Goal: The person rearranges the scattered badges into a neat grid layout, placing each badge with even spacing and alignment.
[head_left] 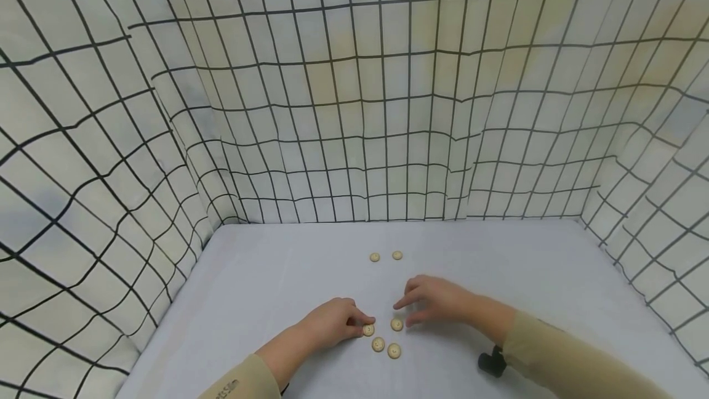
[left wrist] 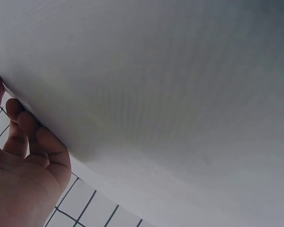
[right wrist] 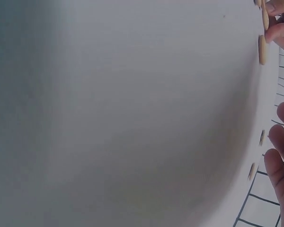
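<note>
Several small round pale-wood discs with dark marks on top lie on the white table. My left hand (head_left: pixel 334 323) pinches one disc (head_left: pixel 368 329) at its edge between thumb and index finger. Close beside it are a second disc (head_left: pixel 378 344) and a third disc (head_left: pixel 394 350). My right hand (head_left: pixel 440 302) hovers with fingers spread near another disc (head_left: pixel 396 324), holding nothing. In the right wrist view its fingers (right wrist: pixel 280 163) show at the edge, with the left hand (right wrist: pixel 281 30) above. The left wrist view shows my left hand's (left wrist: pixel 28 175) curled fingers; the disc is hidden there.
Two more discs, a left one (head_left: pixel 375 257) and a right one (head_left: pixel 397 255), lie farther back on the white table (head_left: pixel 266 263). White walls with a black grid (head_left: pixel 332 109) enclose the table's back and sides. A black wrist device (head_left: pixel 492 362) hangs under the right sleeve.
</note>
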`<state>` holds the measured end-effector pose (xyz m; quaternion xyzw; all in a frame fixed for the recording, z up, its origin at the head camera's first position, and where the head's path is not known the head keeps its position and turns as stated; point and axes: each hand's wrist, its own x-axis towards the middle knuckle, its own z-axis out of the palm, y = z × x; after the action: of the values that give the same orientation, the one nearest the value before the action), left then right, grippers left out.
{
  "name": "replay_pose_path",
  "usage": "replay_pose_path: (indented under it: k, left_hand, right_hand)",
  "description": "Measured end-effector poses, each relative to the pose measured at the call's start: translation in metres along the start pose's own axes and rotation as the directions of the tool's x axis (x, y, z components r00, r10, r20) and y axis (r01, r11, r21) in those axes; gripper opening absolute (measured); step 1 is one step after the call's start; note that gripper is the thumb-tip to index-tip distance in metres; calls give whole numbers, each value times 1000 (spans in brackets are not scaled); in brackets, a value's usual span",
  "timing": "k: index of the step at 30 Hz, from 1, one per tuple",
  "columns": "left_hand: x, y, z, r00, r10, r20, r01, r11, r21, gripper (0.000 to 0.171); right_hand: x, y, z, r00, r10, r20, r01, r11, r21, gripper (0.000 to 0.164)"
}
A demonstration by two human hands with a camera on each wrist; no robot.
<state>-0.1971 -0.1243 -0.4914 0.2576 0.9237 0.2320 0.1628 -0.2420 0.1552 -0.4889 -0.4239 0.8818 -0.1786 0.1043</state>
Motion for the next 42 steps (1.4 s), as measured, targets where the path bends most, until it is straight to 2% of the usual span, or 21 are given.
replay_pose_path:
  k: [9,16,42]
  left_hand:
    - [1,0,-1,1000,-7,3,7,1000,-1,29]
    - [3,-3,1,1000,-6,-1,6,1000,-10,28]
    - [3,-3,4,1000,-13,1,13,999,-42,28]
  right_hand:
    - [8,4,9,994,-108,-18,108,994,-9,32]
    - [12,2,10,998,-42,42,42,999,4,33]
    - [16,-1,14,996,14,86,-15,1000,8,30]
